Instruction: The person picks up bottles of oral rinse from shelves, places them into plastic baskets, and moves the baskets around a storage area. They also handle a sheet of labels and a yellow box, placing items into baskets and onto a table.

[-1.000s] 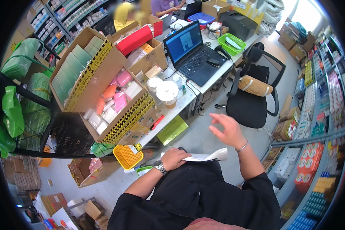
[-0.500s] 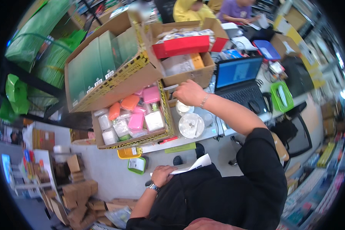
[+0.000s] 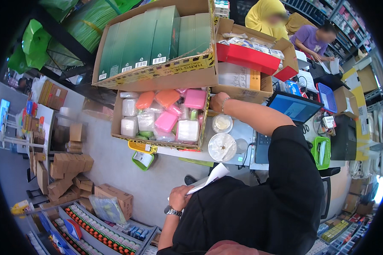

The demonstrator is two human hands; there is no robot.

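Note:
My left hand (image 3: 180, 198), with a metal watch at the wrist, is closed on some white paper (image 3: 209, 179), curled and held against my dark clothing. My right arm stretches over the table. Its hand (image 3: 219, 102) is closed in the gap between an open carton of wrapped packs (image 3: 157, 145) and a smaller carton (image 3: 247, 94). The fingertips are partly hidden, and I cannot make out what they hold. Pink, orange and white packs in clear film fill the carton beside it. Below the hand stand two round clear tubs, a small one (image 3: 222, 123) and a larger one (image 3: 222, 148).
A tilted carton of green boxes (image 3: 153, 40) rests above the packs. A red box (image 3: 249, 57) lies at the back. On the right are a laptop (image 3: 291, 104) and a green basket (image 3: 321, 153). Two people sit beyond; shelving with bottles (image 3: 102, 229) stands at lower left.
My view has turned, so the table things appear shifted. My right hand has gone lower beside the carton; a thin pale strip seen at its fingers earlier is mostly hidden. My left hand still holds the paper.

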